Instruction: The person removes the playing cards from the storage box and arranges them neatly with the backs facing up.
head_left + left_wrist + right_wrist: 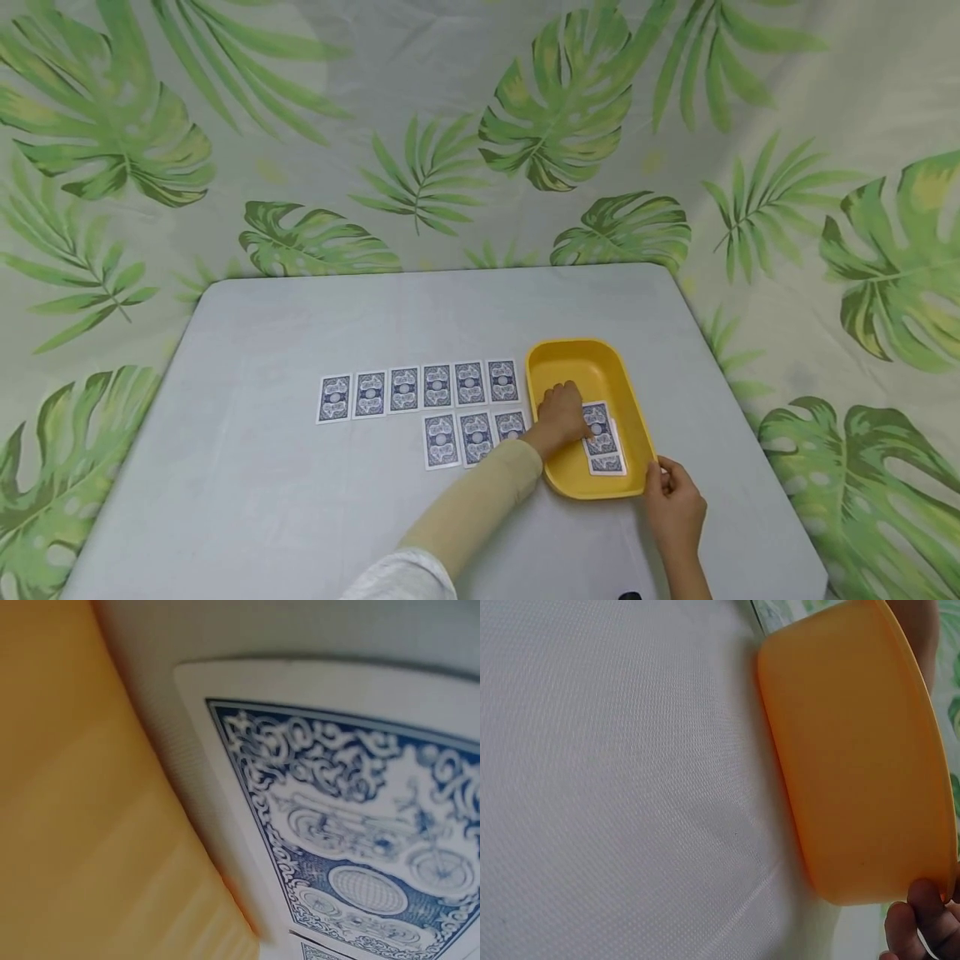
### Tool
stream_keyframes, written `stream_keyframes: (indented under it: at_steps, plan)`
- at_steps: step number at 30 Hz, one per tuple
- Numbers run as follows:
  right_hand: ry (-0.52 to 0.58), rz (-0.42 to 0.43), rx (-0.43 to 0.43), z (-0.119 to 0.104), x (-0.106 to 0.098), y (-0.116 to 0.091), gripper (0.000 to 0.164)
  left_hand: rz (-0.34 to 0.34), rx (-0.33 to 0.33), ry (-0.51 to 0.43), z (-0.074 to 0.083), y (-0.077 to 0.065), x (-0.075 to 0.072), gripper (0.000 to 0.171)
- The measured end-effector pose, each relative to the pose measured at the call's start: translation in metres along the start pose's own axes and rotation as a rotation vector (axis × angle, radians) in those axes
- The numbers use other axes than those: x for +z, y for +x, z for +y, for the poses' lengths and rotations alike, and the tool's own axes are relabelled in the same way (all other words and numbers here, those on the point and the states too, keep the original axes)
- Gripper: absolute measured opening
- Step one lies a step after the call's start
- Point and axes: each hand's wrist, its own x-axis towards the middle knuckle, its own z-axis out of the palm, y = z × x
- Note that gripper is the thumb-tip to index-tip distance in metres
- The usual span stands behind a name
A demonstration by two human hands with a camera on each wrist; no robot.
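My left hand (562, 412) reaches into a yellow plastic tray (555, 354), its fingers bent and its thumb at the left edge of a blue-backed playing card (597, 417). That card overlaps another face-down card (607, 465) on the tray floor. My right hand (675, 500) pinches the tray's near right corner by the rim. In the right wrist view, fingertips (922, 907) grip the rim of the tray (855, 765). The left wrist view shows the tray's outer wall (90, 795) beside a face-down card (360, 817); the left hand is outside that view.
Left of the tray, several face-down cards (403, 390) form a far row, with a shorter row of three (441, 442) nearer me. The left forearm (472, 504) crosses close to the shorter row. A leaf-patterned cloth (420, 183) hangs behind the white table (262, 500).
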Motion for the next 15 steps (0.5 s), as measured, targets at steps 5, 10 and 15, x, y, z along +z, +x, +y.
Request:
stream_keyframes:
  at_steps: [5,10,15]
  plan:
    - [0.004,0.003,-0.014,0.000,0.000,0.000,0.024,-0.016,0.057,-0.129,-0.003,-0.002,-0.003,0.034]
    - [0.006,0.011,-0.031,0.000,0.000,0.000,0.023,-0.021,0.090,-0.243,-0.003,-0.005,-0.007,0.019]
    - [0.008,0.013,-0.035,0.001,0.000,-0.001,0.023,-0.002,0.110,-0.352,-0.001,-0.011,-0.013,0.014]
